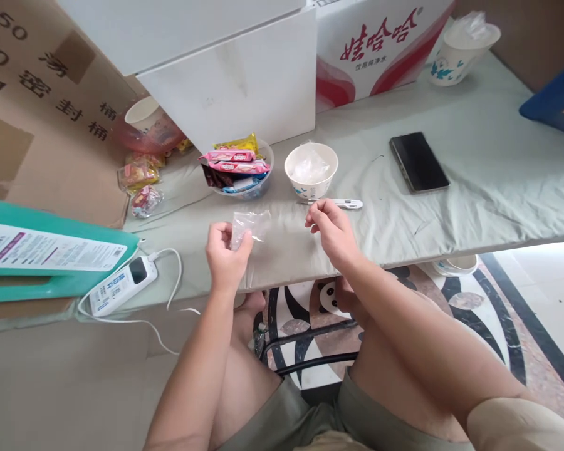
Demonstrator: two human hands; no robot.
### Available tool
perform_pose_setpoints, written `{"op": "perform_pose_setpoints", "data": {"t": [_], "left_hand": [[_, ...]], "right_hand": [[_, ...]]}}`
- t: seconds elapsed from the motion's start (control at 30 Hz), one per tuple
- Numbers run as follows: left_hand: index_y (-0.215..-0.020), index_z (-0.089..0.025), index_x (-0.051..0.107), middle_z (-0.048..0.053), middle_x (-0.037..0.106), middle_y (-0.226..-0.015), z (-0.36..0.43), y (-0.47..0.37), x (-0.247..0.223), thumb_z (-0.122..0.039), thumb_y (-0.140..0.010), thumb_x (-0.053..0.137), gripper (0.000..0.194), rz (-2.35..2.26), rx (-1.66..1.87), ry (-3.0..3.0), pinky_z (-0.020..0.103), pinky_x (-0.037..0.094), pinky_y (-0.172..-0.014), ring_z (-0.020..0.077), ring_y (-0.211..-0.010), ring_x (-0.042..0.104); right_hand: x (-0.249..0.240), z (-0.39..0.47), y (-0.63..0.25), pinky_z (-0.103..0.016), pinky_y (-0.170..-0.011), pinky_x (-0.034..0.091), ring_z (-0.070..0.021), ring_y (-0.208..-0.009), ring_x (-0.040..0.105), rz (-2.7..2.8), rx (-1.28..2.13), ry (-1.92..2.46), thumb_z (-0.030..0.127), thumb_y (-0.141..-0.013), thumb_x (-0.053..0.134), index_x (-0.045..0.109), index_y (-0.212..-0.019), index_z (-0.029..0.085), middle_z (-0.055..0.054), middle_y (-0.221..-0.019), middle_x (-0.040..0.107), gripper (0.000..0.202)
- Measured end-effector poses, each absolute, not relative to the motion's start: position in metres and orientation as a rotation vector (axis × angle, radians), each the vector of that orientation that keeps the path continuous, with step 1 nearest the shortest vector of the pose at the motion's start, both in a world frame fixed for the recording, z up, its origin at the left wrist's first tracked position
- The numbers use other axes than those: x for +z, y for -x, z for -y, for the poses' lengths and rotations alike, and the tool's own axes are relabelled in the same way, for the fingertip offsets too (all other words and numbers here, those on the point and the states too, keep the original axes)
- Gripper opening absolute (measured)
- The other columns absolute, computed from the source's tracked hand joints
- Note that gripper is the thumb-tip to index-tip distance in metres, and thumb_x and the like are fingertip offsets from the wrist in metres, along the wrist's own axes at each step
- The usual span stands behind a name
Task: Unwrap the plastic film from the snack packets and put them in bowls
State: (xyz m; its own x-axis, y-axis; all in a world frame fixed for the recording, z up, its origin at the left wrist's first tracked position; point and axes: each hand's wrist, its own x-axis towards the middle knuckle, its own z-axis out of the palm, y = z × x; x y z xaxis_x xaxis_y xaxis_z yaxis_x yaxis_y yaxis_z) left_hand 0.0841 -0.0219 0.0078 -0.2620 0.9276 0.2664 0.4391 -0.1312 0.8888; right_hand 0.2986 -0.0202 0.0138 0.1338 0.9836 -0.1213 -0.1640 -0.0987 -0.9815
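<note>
Between the thumb and fingers of my left hand (228, 254) is a small clear plastic bag (250, 227), held near the front edge of the cloth-covered table. My right hand (333, 232) is raised to the right of the bag, its fingers curled together; whether anything is between them is too small to tell. Just beyond my right fingertips lies a white craft knife (348, 203). A paper bowl (311, 188) with crumpled clear plastic (310, 164) in it stands behind the knife. Left of it, a clear bowl (258, 188) holds several wrapped snacks (237, 156).
A black phone (420, 161) lies on the right of the table (380, 232). A power strip (122, 285) with a white cable and a green container (51, 250) are at the left. Boxes (235, 81) line the back; another paper cup (465, 53) stands back right.
</note>
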Motion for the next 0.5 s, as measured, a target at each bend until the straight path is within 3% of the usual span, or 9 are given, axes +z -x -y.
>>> {"op": "perform_pose_setpoints", "data": {"t": [0.17, 0.27, 0.37, 0.5], "left_hand": [[-0.069, -0.025, 0.042, 0.002, 0.051, -0.076, -0.022, -0.154, 0.062, -0.02, -0.076, 0.068, 0.027, -1.734, 1.375, -2.127, 0.041, 0.048, -0.08, 0.0218, -0.078, 0.053], [-0.074, -0.024, 0.046, 0.003, 0.055, -0.084, -0.069, -0.205, 0.087, -0.005, -0.071, 0.064, 0.027, -1.66, 1.105, -2.318, 0.042, 0.049, -0.094, 0.0247, -0.091, 0.06], [-0.072, -0.022, 0.051, 0.005, 0.056, -0.082, -0.115, -0.237, 0.089, 0.006, -0.063, 0.061, 0.031, -1.752, 0.507, -2.389, 0.052, 0.047, -0.1, 0.0318, -0.099, 0.065], [-0.051, -0.018, 0.053, 0.0, 0.051, -0.061, -0.163, -0.238, 0.073, 0.004, -0.051, 0.07, 0.028, -1.565, 0.385, -2.172, 0.046, 0.054, -0.093, 0.0292, -0.085, 0.068]], "right_hand": [[0.014, 0.005, -0.317, -0.028, -0.072, 0.042, -0.0122, -0.074, 0.052, 0.852, 1.114, 1.208, 0.03, -0.087, 0.053, 0.05, -0.077, 0.023, 0.002, -0.076, 0.055, 0.013], [0.014, -0.003, -0.329, -0.026, -0.066, 0.04, -0.0108, -0.068, 0.049, 0.693, 1.146, 1.193, 0.029, -0.086, 0.053, 0.048, -0.077, 0.024, 0.003, -0.075, 0.052, 0.012], [0.017, -0.01, -0.339, -0.025, -0.063, 0.038, -0.0101, -0.064, 0.048, 0.559, 1.198, 1.146, 0.029, -0.084, 0.054, 0.045, -0.076, 0.023, 0.003, -0.072, 0.049, 0.013], [0.018, -0.015, -0.347, -0.025, -0.063, 0.039, -0.0093, -0.062, 0.046, 0.511, 1.222, 1.08, 0.028, -0.082, 0.057, 0.045, -0.075, 0.023, 0.004, -0.07, 0.046, 0.015]]}}
